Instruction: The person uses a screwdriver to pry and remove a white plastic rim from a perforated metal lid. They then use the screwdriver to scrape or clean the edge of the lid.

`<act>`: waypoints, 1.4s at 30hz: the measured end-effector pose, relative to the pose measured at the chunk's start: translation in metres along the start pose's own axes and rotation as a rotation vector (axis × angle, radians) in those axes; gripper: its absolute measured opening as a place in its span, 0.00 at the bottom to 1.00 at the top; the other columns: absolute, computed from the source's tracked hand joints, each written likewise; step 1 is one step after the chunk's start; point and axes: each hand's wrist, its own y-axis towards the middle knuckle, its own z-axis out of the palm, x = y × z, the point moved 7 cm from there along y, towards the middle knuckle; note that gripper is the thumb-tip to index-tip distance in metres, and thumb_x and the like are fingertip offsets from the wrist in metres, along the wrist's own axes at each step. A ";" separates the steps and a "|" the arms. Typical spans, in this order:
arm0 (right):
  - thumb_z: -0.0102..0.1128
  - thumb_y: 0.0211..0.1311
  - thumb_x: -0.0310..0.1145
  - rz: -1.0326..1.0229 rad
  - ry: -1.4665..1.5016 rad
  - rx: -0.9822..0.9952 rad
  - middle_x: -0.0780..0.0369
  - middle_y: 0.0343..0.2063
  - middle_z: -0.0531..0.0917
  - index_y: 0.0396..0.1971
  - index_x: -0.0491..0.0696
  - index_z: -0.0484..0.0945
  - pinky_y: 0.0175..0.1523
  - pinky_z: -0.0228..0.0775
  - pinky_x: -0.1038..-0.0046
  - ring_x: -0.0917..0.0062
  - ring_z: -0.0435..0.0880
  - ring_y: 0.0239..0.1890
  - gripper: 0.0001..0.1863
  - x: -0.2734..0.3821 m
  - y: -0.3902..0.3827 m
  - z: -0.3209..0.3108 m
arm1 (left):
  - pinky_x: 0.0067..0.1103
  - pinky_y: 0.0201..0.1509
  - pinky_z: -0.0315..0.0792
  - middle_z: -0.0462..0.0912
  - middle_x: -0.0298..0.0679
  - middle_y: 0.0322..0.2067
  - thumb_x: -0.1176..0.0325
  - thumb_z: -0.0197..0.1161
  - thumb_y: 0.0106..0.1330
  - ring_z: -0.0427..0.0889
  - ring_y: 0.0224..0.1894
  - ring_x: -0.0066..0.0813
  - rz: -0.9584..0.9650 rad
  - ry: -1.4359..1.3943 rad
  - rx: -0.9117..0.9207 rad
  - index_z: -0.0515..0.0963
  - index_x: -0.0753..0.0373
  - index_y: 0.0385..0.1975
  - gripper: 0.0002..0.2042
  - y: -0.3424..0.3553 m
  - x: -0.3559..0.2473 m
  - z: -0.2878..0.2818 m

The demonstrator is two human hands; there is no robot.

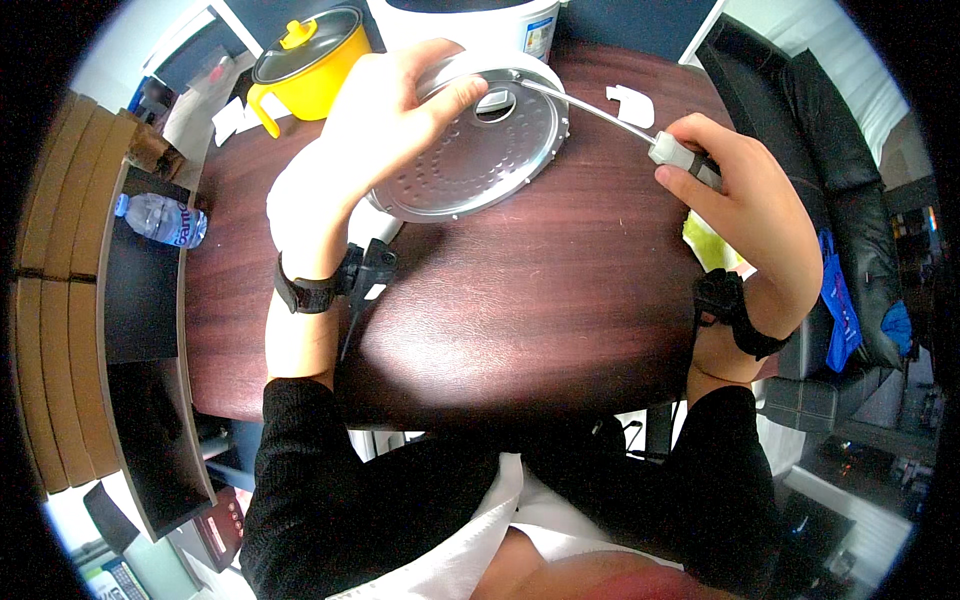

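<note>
A round white lid [548,73] stands tilted above the far middle of the table, faced with a dimpled metal plate [470,165] that has a hole near its upper edge. My left hand [400,110] grips the lid from the left, its thumb lying across the plate by the hole. In my right hand [745,185], to the right, is a screwdriver [605,113] with a grey handle. Its long shaft points left, and the tip meets the plate's upper rim beside my left thumb. Whether the tip sits in a screw is too small to tell.
A yellow pot [330,75] with a dark lid and a white tub [470,22] stand at the table's far side. A small white plastic piece [632,106] lies near the screwdriver. Under my right wrist is a green-and-white packet [703,240]. A water bottle [163,220] lies at the left.
</note>
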 end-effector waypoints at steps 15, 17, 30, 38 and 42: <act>0.62 0.56 0.33 0.047 0.011 -0.017 0.50 0.27 0.81 0.33 0.41 0.76 0.37 0.72 0.64 0.55 0.81 0.33 0.11 0.004 -0.002 0.000 | 0.25 0.44 0.74 0.84 0.48 0.34 0.55 0.64 0.61 0.84 0.38 0.36 0.006 0.015 -0.019 0.78 0.69 0.44 0.21 0.000 -0.004 -0.001; 0.61 0.57 0.34 0.041 -0.006 -0.049 0.49 0.26 0.81 0.32 0.40 0.76 0.36 0.71 0.62 0.53 0.81 0.32 0.11 0.006 -0.004 0.002 | 0.25 0.44 0.74 0.84 0.49 0.34 0.55 0.64 0.61 0.84 0.38 0.36 0.012 0.045 -0.035 0.78 0.69 0.44 0.22 -0.001 -0.006 -0.002; 0.56 0.65 0.40 0.248 0.292 0.098 0.56 0.18 0.77 0.30 0.40 0.76 0.24 0.65 0.69 0.67 0.77 0.18 0.15 -0.011 -0.018 0.038 | 0.35 0.40 0.74 0.81 0.52 0.26 0.55 0.62 0.60 0.82 0.33 0.49 0.115 0.149 -0.198 0.79 0.64 0.37 0.17 -0.009 -0.018 -0.003; 0.40 0.74 0.43 0.492 1.176 0.220 0.68 0.20 0.70 0.40 0.42 0.71 0.12 0.53 0.85 0.89 0.64 0.11 0.18 -0.014 -0.039 0.104 | 0.34 0.42 0.75 0.82 0.52 0.28 0.55 0.62 0.60 0.83 0.34 0.48 0.092 0.139 -0.225 0.80 0.64 0.39 0.18 -0.006 -0.016 0.000; 0.39 0.74 0.45 0.491 1.503 0.222 0.66 0.21 0.71 0.40 0.42 0.70 0.12 0.54 0.83 0.86 0.66 0.11 0.20 0.006 -0.039 0.126 | 0.35 0.41 0.76 0.82 0.53 0.27 0.55 0.62 0.59 0.83 0.34 0.48 0.047 0.187 -0.211 0.80 0.65 0.39 0.18 -0.008 -0.017 -0.003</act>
